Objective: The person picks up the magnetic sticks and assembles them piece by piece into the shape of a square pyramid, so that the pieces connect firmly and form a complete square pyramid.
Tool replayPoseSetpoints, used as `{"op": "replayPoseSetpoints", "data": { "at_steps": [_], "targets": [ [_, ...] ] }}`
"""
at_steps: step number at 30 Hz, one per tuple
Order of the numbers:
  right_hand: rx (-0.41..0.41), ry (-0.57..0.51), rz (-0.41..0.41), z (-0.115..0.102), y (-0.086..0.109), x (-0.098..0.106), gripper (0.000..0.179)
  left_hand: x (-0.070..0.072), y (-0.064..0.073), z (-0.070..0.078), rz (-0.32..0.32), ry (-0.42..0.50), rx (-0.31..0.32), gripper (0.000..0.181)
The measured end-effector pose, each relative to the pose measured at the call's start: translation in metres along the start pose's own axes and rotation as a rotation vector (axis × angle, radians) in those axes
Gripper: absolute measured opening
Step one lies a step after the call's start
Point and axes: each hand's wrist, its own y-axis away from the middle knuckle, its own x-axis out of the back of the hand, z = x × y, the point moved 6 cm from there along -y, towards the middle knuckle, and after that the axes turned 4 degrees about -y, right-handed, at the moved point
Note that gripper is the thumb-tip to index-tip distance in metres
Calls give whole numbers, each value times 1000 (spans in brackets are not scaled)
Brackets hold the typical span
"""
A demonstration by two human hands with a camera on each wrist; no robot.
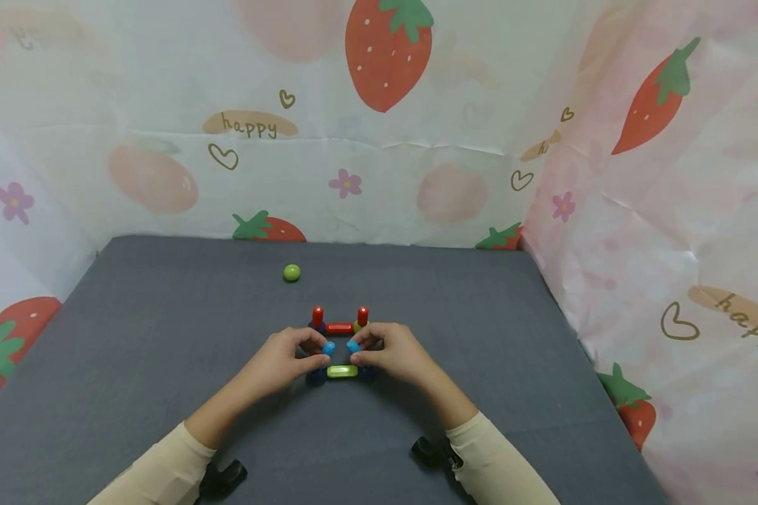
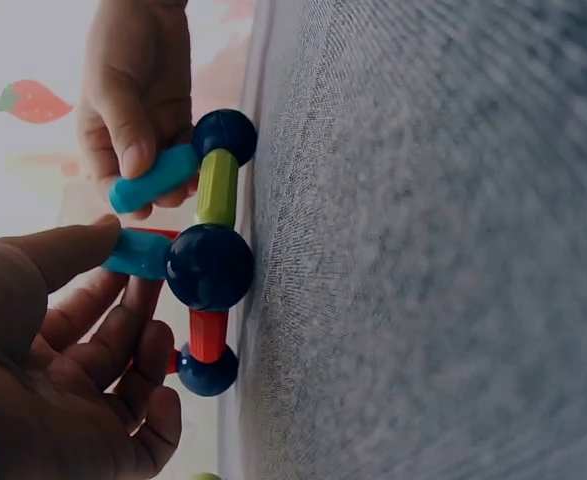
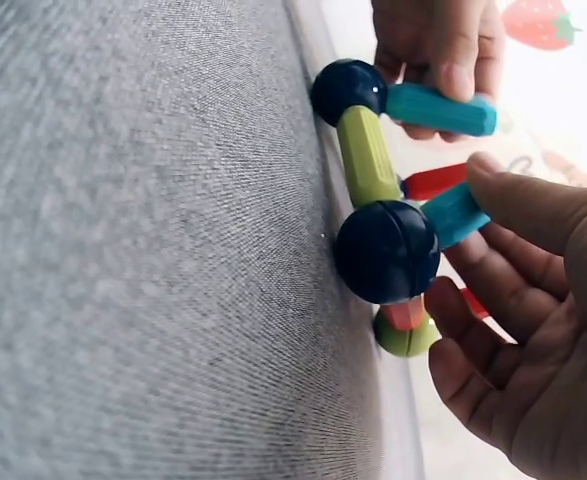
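My left hand (image 1: 284,355) pinches a blue stick (image 2: 138,254) between thumb and fingers; its lower end meets a dark blue ball (image 2: 209,268). My right hand (image 1: 391,351) pinches another blue stick (image 3: 456,215), which touches a second dark blue ball (image 3: 388,252). A yellow-green stick (image 1: 342,372) joins these two near balls. On the far side, a red stick (image 1: 339,328) links a dark blue ball (image 2: 208,370) and a green ball (image 3: 405,333). Two upright red sticks, left (image 1: 318,315) and right (image 1: 363,315), rise from those far balls. Red side sticks (image 2: 209,336) run front to back.
A loose green ball (image 1: 292,273) lies toward the back of the grey cloth-covered table (image 1: 480,301). A strawberry-print sheet (image 1: 379,161) hangs behind and at the sides. Black straps with devices (image 1: 224,480) sit at both wrists.
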Motion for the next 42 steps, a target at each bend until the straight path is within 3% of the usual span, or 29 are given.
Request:
{"op": "replayPoseSetpoints", "data": {
  "at_steps": [9,19,30,42],
  "targets": [
    [-24,15,-1,-2,0,0,15,-2,0,-4,-2,-24,69,18],
    [-21,27,0,-2,0,-7,15,-4,0,-3,6,-24,41,21],
    [-52,49,59,1,0,-8,19,-6,0,-3,-9,-12,14,24],
    [-57,52,31,-1,0,-5,17,-7,0,-3,3,-25,17,24]
  ]
}}
